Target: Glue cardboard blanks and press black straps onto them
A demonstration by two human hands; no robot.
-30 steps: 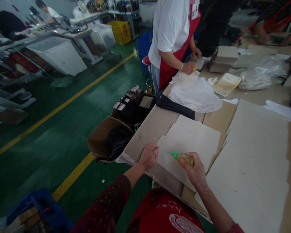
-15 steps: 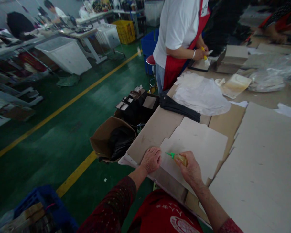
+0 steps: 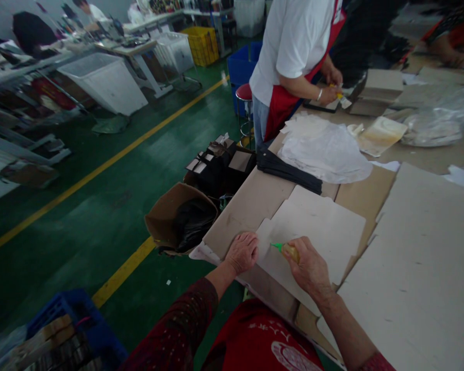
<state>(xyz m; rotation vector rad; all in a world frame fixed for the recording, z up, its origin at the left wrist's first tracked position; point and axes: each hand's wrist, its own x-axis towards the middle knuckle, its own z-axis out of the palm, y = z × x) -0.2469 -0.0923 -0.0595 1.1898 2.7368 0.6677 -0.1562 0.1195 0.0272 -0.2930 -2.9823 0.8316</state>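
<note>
My right hand (image 3: 311, 265) is wrapped around a small squeeze bottle (image 3: 291, 252) of amber liquid. Its green nozzle points left and down, with the tip at or just above a pale cardboard sheet (image 3: 320, 219); whether it touches, I cannot tell. My left hand (image 3: 243, 252) lies flat, palm down, at the left edge of that sheet near the table corner. Beyond the sheet rests a stack of black strips (image 3: 290, 172). To the right, a larger pale board (image 3: 417, 257) covers much of the table.
Thin white sheets (image 3: 325, 149) and a stained plastic tub (image 3: 382, 135) sit farther back. A person in a red apron (image 3: 294, 56) works with a brush at the far side. On the floor stand an open carton (image 3: 162, 216) holding black material and a blue crate (image 3: 73, 309).
My right hand and the bottle have shifted slightly right along the sheet. My left hand stays in place. The other person's hands and brush have moved a little right.
</note>
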